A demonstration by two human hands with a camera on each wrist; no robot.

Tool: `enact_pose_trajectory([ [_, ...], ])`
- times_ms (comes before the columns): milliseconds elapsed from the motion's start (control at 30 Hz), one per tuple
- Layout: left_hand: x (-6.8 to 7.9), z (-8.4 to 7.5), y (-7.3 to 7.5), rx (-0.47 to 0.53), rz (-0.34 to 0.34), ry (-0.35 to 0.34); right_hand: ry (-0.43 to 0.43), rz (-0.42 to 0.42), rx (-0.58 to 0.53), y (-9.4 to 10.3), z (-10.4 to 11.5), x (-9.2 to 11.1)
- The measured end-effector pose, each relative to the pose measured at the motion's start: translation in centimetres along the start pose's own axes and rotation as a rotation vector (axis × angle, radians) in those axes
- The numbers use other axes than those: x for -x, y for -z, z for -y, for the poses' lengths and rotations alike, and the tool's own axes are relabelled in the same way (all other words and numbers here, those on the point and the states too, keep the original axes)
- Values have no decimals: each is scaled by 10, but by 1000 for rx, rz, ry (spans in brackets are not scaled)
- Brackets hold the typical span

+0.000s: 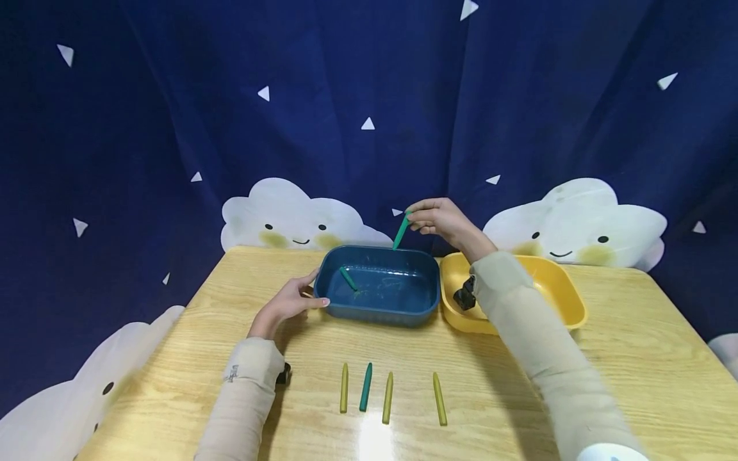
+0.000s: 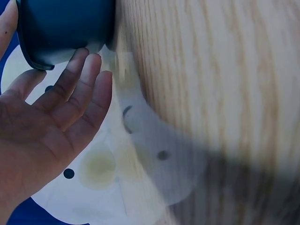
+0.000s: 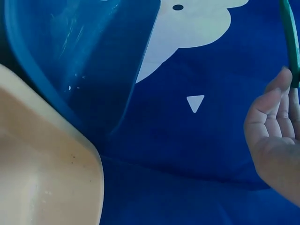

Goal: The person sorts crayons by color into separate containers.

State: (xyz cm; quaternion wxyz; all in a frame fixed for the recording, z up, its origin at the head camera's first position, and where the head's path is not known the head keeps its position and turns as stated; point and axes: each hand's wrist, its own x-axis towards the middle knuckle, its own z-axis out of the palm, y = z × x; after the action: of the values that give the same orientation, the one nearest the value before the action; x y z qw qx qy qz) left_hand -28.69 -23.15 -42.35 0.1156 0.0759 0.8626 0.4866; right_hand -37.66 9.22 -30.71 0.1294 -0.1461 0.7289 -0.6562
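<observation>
Green crayon [image 1: 400, 232] is pinched by the right hand [image 1: 439, 219], held aslant above the table's far edge, its lower tip seen at the far rim of the blue bin [image 1: 377, 315]; whether they touch, I cannot tell. The left hand [image 1: 293, 298] rests its relaxed fingers against that bin's left end, thumb by the near left corner. Another green crayon [image 1: 348, 278] lies inside, toward the left end. Along the table's [image 1: 634, 320] far edge, just right of the blue bin, stands the yellow bin [image 1: 473, 325], partly hidden by the right sleeve [image 1: 536, 326]. Closer to the near edge, 4 crayons form a loose row, left to right: a yellow crayon [image 1: 344, 388], a darker green crayon [image 1: 366, 387], a leaning yellow crayon [image 1: 387, 397] and, set apart, the rightmost yellow crayon [image 1: 440, 399].
</observation>
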Motion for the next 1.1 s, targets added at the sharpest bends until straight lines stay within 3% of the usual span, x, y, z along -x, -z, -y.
enact_pose_trajectory([
  [433,0,-2,1,32,-8,19,-43,-17,-18,-18,-10,-29],
  [733,2,0,0,30,-12,28,-60,9,-105,-32,-23,-45],
  [967,2,0,0,30,3,1,-71,12,-128,-38,-35,-61],
  [1100,8,-15,2,14,11,14,-106,21,-109,-43,-44,-69],
])
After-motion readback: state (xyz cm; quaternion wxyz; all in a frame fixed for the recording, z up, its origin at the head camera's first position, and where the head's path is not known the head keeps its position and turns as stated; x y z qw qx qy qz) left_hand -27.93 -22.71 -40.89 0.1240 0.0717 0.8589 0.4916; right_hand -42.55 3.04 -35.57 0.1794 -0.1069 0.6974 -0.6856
